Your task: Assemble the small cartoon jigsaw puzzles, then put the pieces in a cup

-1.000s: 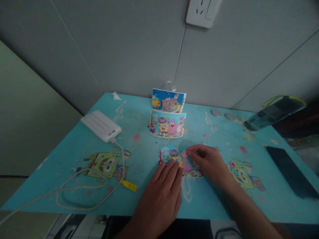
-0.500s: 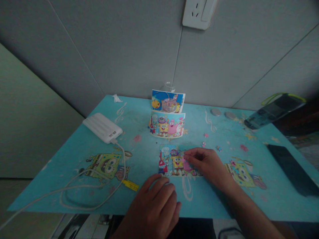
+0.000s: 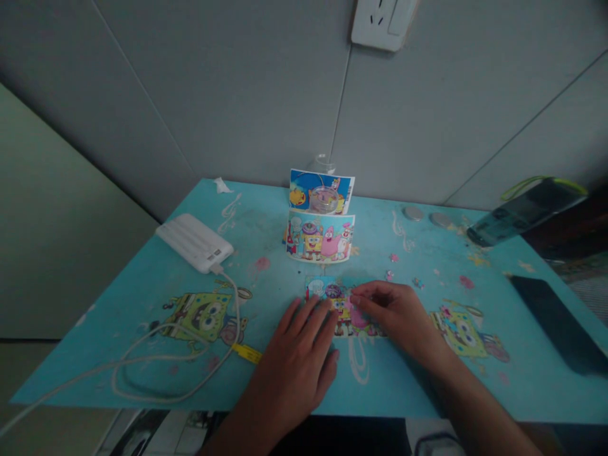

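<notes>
A small jigsaw puzzle [image 3: 350, 320] with a SpongeBob cartoon picture lies flat on the table, partly covered by both hands. My left hand [image 3: 304, 354] rests over its lower left part, palm down, with the fingers stretched out. At the puzzle's upper right, the thumb and forefinger of my right hand [image 3: 396, 313] pinch a tiny puzzle piece, mostly hidden by the fingertips. Several loose puzzle pieces [image 3: 389, 275] lie beyond my right hand. Behind the puzzle stands a picture card [image 3: 319, 238] with the same cartoon scene.
A white power bank [image 3: 194, 242] with a trailing cable [image 3: 236, 316] lies at left. At the back are a clear round container [image 3: 323, 200] and two silvery discs [image 3: 441, 220]. A dark bottle [image 3: 527, 212] lies at right, near a black phone [image 3: 555, 323].
My left hand has moved forward from the puzzle's near edge onto its left part, and its fingers have straightened. The right hand stays pinched at nearly the same spot.
</notes>
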Tool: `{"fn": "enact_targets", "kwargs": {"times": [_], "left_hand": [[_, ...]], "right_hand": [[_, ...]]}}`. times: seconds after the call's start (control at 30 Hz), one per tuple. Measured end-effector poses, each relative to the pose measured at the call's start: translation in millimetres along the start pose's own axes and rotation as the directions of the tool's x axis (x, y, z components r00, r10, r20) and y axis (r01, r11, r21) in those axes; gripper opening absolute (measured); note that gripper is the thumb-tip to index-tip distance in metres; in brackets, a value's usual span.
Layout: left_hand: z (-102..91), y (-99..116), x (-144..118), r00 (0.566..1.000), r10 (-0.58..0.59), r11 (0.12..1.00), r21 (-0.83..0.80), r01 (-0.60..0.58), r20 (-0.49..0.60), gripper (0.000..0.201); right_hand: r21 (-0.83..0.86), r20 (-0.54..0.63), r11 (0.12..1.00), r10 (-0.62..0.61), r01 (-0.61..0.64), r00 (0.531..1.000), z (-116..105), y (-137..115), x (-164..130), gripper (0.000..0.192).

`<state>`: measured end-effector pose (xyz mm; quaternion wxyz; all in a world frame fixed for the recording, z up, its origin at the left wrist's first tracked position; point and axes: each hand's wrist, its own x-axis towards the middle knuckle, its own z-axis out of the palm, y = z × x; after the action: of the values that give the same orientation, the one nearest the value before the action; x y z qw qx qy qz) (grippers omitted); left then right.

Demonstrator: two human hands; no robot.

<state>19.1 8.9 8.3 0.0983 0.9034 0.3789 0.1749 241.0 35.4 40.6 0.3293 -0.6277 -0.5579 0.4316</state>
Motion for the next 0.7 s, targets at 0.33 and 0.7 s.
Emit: {"fn": "enact_targets", "kwargs": {"times": [0.33, 0.7], "left_hand": [[-2.8, -0.9, -0.5, 1.000, 0.015, 1.000, -0.015, -0.015, 0.022, 0.048], [1.3, -3.3, -2.1, 0.999, 0.035, 0.999, 0.021, -0.036, 0.025, 0.051]], "right_hand": [[0.007, -0.102, 0.998, -0.063, 0.064, 0.993, -4.8, 4.0, -3.4, 0.026], [-0.102, -0.178, 0.987, -0.143, 0.127, 0.974, -16.9, 11.0, -4.0, 0.031]]}}
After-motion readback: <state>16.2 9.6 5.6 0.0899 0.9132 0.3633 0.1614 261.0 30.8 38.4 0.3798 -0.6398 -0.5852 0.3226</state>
